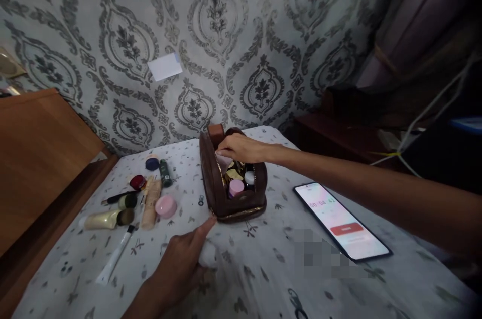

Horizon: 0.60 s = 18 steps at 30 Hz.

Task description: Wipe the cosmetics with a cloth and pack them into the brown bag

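Note:
A brown makeup bag (209, 178) stands unzipped on the patterned sheet. Inside it show a pink-lidded jar (236, 188), a white-lidded jar (249, 178) and gold-coloured pieces (234, 173). My right hand (241, 147) reaches over the opening from the right, its fingers closed at the far left rim. A pale pink surface lies just under those fingertips; whether they grip it or the rim is hidden. My left hand (184, 253) lies low in front, index finger stretched to the bag's front left corner, where the zip ends.
Left of the bag lie a pink jar (166, 206), a beige tube (151, 203), a dark green bottle (164, 173), a white tube (116, 254) and several other cosmetics. A phone (342, 221) with a lit timer rests at right. A wooden board (45, 158) borders the left.

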Available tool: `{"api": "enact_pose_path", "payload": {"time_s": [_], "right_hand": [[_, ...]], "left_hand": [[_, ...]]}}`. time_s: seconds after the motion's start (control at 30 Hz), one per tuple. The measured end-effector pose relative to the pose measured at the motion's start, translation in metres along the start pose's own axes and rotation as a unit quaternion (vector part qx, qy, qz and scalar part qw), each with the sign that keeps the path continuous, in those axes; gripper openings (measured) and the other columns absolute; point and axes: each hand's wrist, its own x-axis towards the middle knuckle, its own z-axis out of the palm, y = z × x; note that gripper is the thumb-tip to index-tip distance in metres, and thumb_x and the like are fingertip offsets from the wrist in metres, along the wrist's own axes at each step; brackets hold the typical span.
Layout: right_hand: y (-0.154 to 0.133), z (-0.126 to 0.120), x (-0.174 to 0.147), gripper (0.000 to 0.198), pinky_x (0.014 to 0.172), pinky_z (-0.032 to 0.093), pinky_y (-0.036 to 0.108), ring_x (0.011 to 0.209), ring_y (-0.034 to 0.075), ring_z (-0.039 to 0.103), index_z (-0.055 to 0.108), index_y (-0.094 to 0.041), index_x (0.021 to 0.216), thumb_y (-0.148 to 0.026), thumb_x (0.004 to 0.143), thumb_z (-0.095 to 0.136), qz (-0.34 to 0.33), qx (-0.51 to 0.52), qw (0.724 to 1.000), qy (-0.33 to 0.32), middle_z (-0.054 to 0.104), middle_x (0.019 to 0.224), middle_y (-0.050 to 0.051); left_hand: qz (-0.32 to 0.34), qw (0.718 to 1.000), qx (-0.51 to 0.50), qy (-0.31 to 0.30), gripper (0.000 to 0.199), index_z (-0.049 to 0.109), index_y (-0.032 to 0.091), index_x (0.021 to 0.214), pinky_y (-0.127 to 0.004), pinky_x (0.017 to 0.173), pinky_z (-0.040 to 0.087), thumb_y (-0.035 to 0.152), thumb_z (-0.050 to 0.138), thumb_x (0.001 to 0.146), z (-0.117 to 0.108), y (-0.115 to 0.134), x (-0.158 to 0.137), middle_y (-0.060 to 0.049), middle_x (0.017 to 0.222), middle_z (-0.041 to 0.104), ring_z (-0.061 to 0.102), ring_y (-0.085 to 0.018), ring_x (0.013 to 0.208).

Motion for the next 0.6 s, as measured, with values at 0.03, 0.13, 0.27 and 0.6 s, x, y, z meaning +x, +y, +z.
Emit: {"api": "enact_pose_path", "payload": {"time_s": [0.03,0.13,0.27,0.6], "right_hand": [[-0.005,0.0,0.0,0.03,0.062,0.03,0.025,0.062,0.012,0.046,0.069,-0.011,0.078,-0.021,0.094,0.046,0.014,-0.012,1.0,-0.002,0.061,0.067,0.003],[-0.02,0.0,0.002,0.026,0.066,0.034,0.025,0.078,0.017,0.061,0.073,-0.012,0.092,-0.015,0.091,0.047,0.073,-0.035,0.997,-0.009,0.071,0.087,0.011],[-0.032,0.0,0.005,0.031,0.069,0.041,0.025,0.098,0.024,0.067,0.073,-0.012,0.106,-0.012,0.088,0.048,0.158,-0.035,0.987,-0.023,0.073,0.107,0.016],[-0.039,0.001,0.008,0.033,0.076,0.046,0.027,0.101,0.027,0.069,0.074,-0.01,0.106,-0.013,0.09,0.044,0.191,-0.047,0.98,-0.031,0.074,0.109,0.018]], "left_hand": [[-0.017,1.0,0.001,-0.01,0.082,0.024,0.024,0.151,-0.032,0.078,0.056,0.008,0.051,0.074,0.0,-0.002,-0.006,-0.007,0.114,0.071,0.07,-0.024,0.098],[-0.047,0.999,0.008,-0.024,0.084,0.025,0.026,0.151,-0.032,0.079,0.055,0.008,0.051,0.073,0.001,-0.008,-0.023,-0.005,0.11,0.072,0.07,-0.023,0.093],[-0.034,0.999,0.01,-0.001,0.087,0.024,0.028,0.15,-0.03,0.081,0.054,0.006,0.051,0.07,0.004,-0.016,-0.037,-0.003,0.106,0.072,0.07,-0.022,0.091],[-0.105,0.993,-0.026,-0.04,0.077,0.033,0.024,0.146,-0.035,0.085,0.053,0.01,0.051,0.073,-0.012,-0.017,-0.051,-0.008,0.119,0.069,0.068,-0.025,0.1]]}}
